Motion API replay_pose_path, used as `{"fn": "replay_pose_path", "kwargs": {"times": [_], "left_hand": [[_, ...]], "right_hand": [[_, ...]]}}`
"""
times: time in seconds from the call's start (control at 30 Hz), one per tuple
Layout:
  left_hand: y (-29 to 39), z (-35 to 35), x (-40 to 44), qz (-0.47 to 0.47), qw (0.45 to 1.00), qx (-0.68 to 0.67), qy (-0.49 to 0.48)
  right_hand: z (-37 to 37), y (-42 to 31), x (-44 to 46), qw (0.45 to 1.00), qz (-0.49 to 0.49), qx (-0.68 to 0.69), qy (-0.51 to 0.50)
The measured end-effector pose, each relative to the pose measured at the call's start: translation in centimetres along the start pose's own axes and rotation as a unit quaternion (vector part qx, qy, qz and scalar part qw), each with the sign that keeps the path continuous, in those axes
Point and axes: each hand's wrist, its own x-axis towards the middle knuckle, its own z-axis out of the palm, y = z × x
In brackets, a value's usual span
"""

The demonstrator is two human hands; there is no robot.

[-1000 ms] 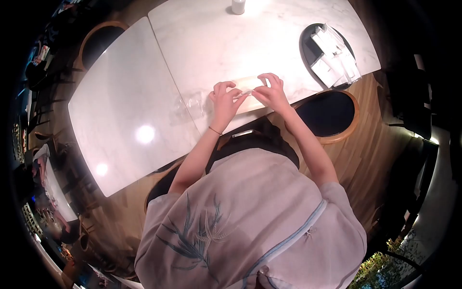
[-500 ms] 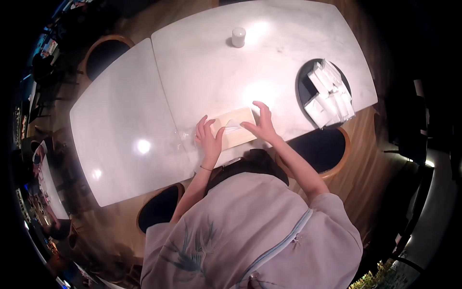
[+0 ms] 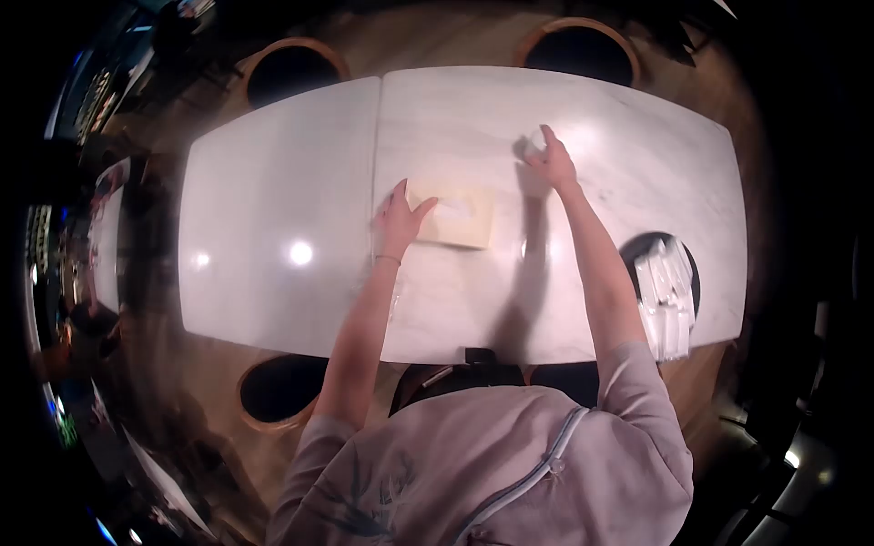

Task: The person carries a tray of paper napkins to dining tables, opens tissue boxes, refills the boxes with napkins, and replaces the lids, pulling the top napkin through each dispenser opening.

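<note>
A pale wooden tissue box (image 3: 466,233) lies on the white marble table (image 3: 264,182), with a white tissue (image 3: 452,209) showing at its top. My left hand (image 3: 399,220) is at the box's left end, its thumb over the top and its fingers along the side, gripping it. Farther out, my right hand (image 3: 553,167) wraps round a small white cylindrical container (image 3: 536,141), partly hidden by the fingers. Motion blurs both hands somewhat.
A dark round tray (image 3: 628,247) at the table's right holds several white wrapped packets (image 3: 667,291). Dark-seated chairs with wooden rims stand around, including one at the far side (image 3: 583,59) and another at near left (image 3: 282,391). A seam crosses the tabletop.
My right hand has left the tissue box and reached out to the white container, closing round it. The tissue box now sits farther from the near edge, my left hand still on it.
</note>
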Motion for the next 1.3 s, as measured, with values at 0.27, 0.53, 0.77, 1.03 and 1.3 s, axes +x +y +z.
{"fn": "replay_pose_path", "kwargs": {"times": [0.27, 0.53, 0.77, 1.03, 1.3], "left_hand": [[-4.9, -5.8, 4.9, -0.056, 0.981, -0.175, 0.057], [-8.1, -5.5, 5.1, -0.088, 0.927, -0.348, 0.108], [-17.2, -11.6, -5.8, -0.185, 0.965, -0.183, 0.032], [-19.3, -16.5, -3.4, -0.245, 0.856, -0.453, 0.046], [-18.1, -13.6, 1.2, -0.200, 0.863, -0.463, -0.038]], "right_hand": [[2.1, -5.1, -8.5, 0.991, -0.039, 0.112, -0.058], [6.9, -15.5, -21.1, 0.970, -0.111, 0.134, -0.172], [15.5, -29.3, -22.4, 0.941, -0.144, 0.227, -0.207], [12.3, -29.1, -15.4, 0.954, -0.111, 0.116, 0.252], [16.9, -21.9, -13.9, 0.964, 0.046, 0.259, -0.049]]}}
